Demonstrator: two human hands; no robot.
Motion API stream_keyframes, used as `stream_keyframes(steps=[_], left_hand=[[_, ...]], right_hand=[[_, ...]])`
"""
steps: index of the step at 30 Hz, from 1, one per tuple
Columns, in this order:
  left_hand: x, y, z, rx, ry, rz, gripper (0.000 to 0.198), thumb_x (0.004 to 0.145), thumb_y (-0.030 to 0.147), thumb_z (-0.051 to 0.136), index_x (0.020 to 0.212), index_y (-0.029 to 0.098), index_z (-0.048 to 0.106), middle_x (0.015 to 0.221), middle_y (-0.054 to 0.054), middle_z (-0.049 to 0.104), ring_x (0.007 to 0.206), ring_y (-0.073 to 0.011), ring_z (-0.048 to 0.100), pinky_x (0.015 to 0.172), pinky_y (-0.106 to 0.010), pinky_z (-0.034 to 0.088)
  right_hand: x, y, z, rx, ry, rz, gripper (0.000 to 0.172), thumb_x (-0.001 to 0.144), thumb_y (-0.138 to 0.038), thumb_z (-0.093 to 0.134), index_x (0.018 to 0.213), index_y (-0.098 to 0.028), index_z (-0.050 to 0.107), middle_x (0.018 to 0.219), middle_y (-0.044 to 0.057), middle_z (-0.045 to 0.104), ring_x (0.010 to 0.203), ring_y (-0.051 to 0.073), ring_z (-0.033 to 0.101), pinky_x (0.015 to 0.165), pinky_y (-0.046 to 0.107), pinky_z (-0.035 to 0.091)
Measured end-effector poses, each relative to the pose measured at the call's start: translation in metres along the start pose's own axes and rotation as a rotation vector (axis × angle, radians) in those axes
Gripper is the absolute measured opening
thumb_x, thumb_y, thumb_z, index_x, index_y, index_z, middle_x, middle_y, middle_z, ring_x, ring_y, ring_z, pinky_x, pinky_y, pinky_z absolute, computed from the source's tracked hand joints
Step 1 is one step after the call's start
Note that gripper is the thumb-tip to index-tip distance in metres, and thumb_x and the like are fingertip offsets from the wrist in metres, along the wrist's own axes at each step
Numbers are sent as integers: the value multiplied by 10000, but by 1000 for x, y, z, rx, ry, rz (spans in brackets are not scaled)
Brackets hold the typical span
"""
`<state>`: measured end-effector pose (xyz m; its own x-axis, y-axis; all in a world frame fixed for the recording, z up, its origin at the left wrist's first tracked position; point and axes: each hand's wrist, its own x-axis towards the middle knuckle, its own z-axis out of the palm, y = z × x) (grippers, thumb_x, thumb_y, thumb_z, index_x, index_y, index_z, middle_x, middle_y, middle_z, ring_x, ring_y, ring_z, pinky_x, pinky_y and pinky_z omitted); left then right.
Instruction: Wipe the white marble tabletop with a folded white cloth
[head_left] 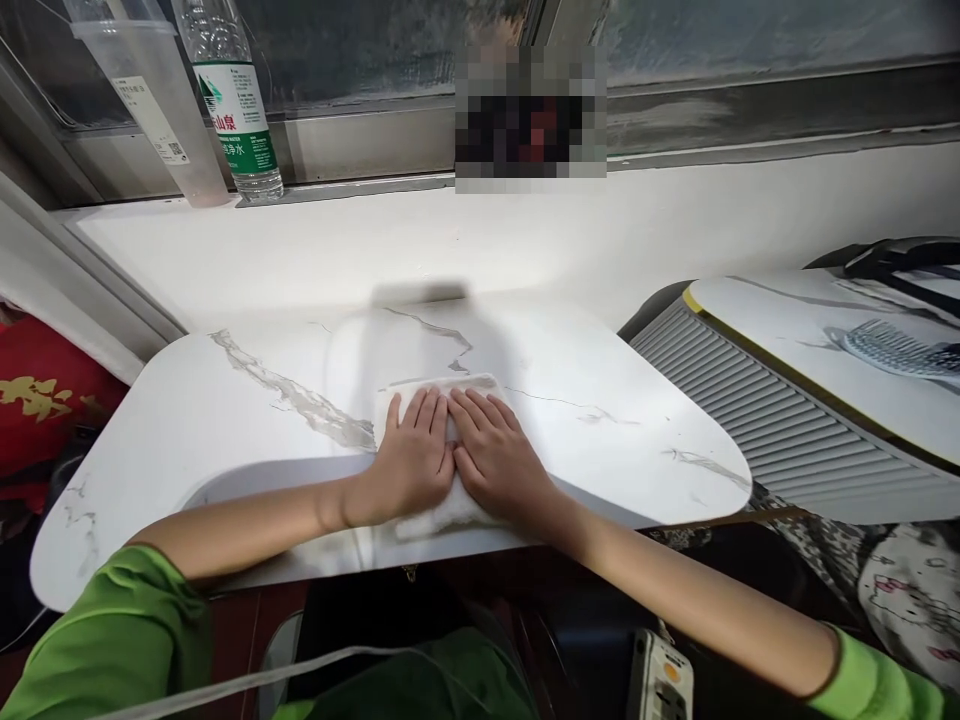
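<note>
A folded white cloth [442, 515] lies on the white marble-patterned tabletop [600, 400], close to its front edge. My left hand [416, 455] rests flat on the cloth, fingers stretched forward and slightly apart at the little finger side. Beside it, my right hand [495, 450] also presses flat on the cloth with its fingers extended. The two thumbs meet in the middle. Most of the cloth is hidden under both palms; its far edge and its near end show.
On the window ledge stand a water bottle [236, 120] and a translucent plastic cup [161, 110]. A blurred patch covers something at the ledge's middle. To the right, a ribbed-front side table [810, 310] carries a hairbrush [900, 348]. Red fabric [52, 390] shows at left.
</note>
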<state>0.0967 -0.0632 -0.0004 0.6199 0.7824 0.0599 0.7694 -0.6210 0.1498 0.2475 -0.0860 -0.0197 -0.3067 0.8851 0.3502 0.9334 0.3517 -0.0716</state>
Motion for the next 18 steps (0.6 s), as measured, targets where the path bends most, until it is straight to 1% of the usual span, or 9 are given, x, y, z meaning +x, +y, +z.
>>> stream_keyframes(steps=[2, 5, 11, 14, 16, 18], left_hand=[[11, -5, 0, 11, 7, -13, 576, 990, 257, 317, 1512, 16, 336, 1603, -188, 313, 1515, -291, 231, 1242, -538, 133], [37, -22, 1, 29, 25, -48, 573, 984, 237, 315, 1516, 25, 334, 1599, -180, 329, 1507, -285, 255, 1240, -526, 149], [109, -73, -4, 64, 57, -82, 553, 992, 202, 282, 1513, 24, 336, 1594, -183, 339, 1493, -276, 285, 1232, -514, 167], [140, -93, -9, 44, 53, -112, 549, 999, 223, 286, 1513, 35, 337, 1602, -175, 326, 1490, -265, 290, 1232, -492, 170], [153, -100, -12, 25, 64, -129, 544, 999, 222, 282, 1511, 50, 344, 1598, -166, 339, 1486, -259, 297, 1229, -490, 183], [159, -103, -12, 11, 76, -133, 537, 1000, 220, 274, 1511, 75, 351, 1597, -152, 347, 1484, -254, 300, 1224, -500, 192]], right_hand=[[12, 6, 2, 22, -14, 5, 553, 891, -181, 363, 1394, -27, 532, 1461, 161, 539, 1376, 292, 448, 1173, 463, 309], [42, 19, 11, 47, -38, 17, 548, 890, -178, 357, 1384, -21, 534, 1459, 164, 540, 1369, 296, 448, 1169, 457, 297], [129, 55, 42, 73, -52, 30, 529, 901, -173, 341, 1374, -32, 532, 1445, 171, 549, 1353, 291, 450, 1148, 427, 293], [165, 69, 54, 85, -36, 64, 517, 901, -157, 333, 1361, -52, 545, 1444, 166, 551, 1336, 286, 464, 1137, 424, 299], [181, 75, 60, 96, -39, 83, 519, 900, -153, 328, 1360, -60, 550, 1445, 152, 553, 1328, 280, 471, 1136, 415, 299], [188, 80, 64, 102, -40, 79, 519, 899, -154, 328, 1357, -64, 555, 1433, 142, 566, 1324, 273, 475, 1137, 409, 298]])
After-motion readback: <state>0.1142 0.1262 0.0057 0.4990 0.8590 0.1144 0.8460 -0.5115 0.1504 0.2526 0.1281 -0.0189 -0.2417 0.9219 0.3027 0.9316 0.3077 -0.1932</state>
